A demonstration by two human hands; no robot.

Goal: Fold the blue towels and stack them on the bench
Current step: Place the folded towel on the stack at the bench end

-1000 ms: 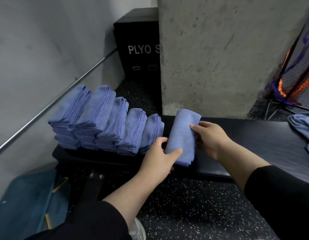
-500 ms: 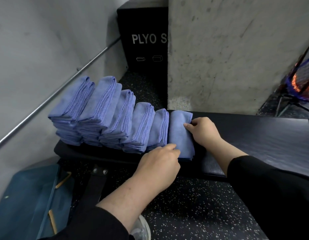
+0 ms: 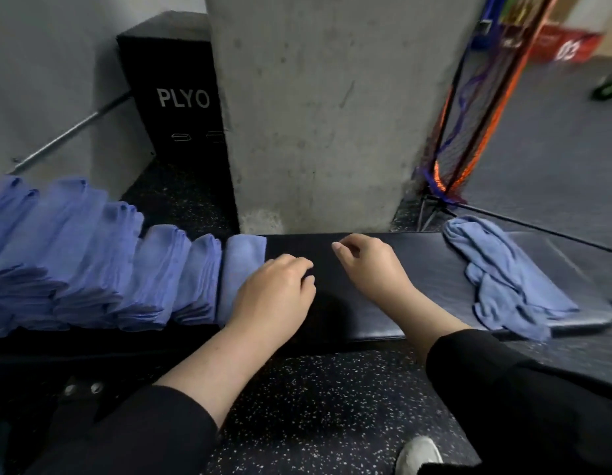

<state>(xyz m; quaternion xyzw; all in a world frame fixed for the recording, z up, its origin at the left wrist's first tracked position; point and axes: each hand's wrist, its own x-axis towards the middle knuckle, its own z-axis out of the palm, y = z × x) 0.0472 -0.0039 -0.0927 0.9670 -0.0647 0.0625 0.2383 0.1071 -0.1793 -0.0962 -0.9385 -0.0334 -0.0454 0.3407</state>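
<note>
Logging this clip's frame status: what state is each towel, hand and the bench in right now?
Folded blue towels: folded, leaning in a row on the bench's left end.
Last folded towel: set at the row's right end.
Unfolded blue towels: crumpled heap on the bench's right end.
Bench: middle bare.
Left hand: loosely curled, holding nothing.
Right hand: loosely curled, holding nothing.

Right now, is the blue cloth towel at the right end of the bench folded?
Not folded: the blue cloth towel lies crumpled on the bench.

A black box marked "PLYO" is standing behind a concrete pillar. A metal bar is leaning along the wall, and orange-and-black netting is hanging right of the pillar.
</note>
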